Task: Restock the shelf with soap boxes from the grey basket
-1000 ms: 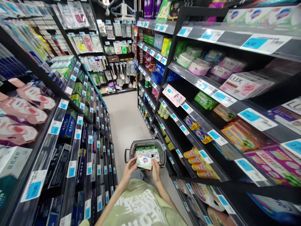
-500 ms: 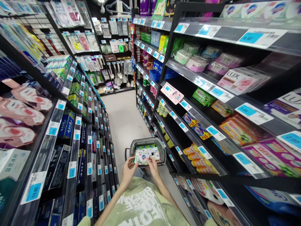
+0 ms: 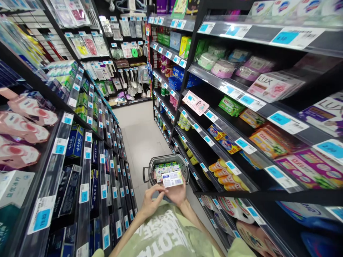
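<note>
In the head view, holding a box [image 3: 173,179] in the right hand [image 3: 178,194] above a basket [image 3: 184,167] in a shop aisle, between stocked shelves [image 3: 50,175] and with pale floor [image 3: 134,135] ahead. Clasps it at the right end and lower edge with the fingers drawn in, partly hidden behind, and tilts a printed panel up toward the camera. Brings the left hand [image 3: 150,204] in just beside the lower left corner, half-curled, thumb and forefinger nearly meeting, with nothing visible between them; cannot tell whether touching the box or only the right hand. Places the box over the near side of the basket, in front of more boxes [image 3: 165,167] packed inside. Judging by looks, should handle as fairly light and stiff-sided, smooth and perhaps a little slippery, hardly fragile but apt to dent at the corners. Probably best taken by the short ends or along the long edges, thumb on one face and fingers behind, without squeezing the middle. Differs from half a second ago in the face shown, now small print and a blue block instead of the emblem; differs too in the hold, now mainly right-handed instead of steadied at both ends between two hands. Leaves the basket in much the same spot.
</note>
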Demonstrator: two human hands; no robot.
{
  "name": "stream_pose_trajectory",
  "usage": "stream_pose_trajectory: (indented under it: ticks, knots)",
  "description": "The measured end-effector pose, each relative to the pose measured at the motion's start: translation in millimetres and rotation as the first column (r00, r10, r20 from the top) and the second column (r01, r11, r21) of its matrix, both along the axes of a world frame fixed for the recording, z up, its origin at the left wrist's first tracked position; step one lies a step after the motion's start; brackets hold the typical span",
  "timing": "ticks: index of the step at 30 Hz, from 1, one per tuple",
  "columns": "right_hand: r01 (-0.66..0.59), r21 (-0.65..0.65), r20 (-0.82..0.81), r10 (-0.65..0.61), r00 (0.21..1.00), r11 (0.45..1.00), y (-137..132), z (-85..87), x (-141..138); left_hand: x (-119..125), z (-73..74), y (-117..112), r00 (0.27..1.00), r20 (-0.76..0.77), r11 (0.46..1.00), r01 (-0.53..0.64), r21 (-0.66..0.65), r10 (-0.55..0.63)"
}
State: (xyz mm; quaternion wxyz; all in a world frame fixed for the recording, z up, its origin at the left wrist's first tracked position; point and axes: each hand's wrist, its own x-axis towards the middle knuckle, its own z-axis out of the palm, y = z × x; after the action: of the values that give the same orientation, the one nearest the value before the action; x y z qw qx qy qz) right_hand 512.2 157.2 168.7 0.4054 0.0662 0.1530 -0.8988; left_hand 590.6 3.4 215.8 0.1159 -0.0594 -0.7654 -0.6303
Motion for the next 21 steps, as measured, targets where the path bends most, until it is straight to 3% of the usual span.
stream_pose_trajectory:
  ticks: [4, 8, 13, 16, 19, 21]
  knots:
    - [0.088, 0.052, 0.031, -0.09, 0.995, 0.995, 7, 13.9, -2, 9, 5.2, -6, 0.993, -0.018, 0.993, 0.116, -0.02, -0.117]
    - [0.202, 0.162, -0.049, -0.197, 0.979, 0.966, 9, 28.7, -4, 10, 6.0, -17, 0.969, 0.089, 0.963, 0.24, -0.121, -0.231]
    - [0.256, 0.215, -0.137, -0.231, 0.963, 0.942, 6, 43.9, -1, 5, 8.7, -15, 0.963, 0.081, 0.954, 0.266, -0.138, -0.257]
    - [0.268, 0.174, -0.148, -0.244, 0.958, 0.948, 2, 47.4, 5, 1, 23.5, -9, 0.926, 0.041, 0.906, 0.377, -0.195, -0.376]
    - [0.288, 0.13, -0.214, -0.257, 0.942, 0.949, -4, 45.8, 11, -5, 48.2, -4, 0.847, -0.019, 0.816, 0.506, -0.281, -0.531]
    - [0.341, 0.162, -0.3, -0.283, 0.911, 0.926, -6, 42.9, 15, -6, 64.3, 0, 0.815, -0.045, 0.793, 0.547, -0.27, -0.577]
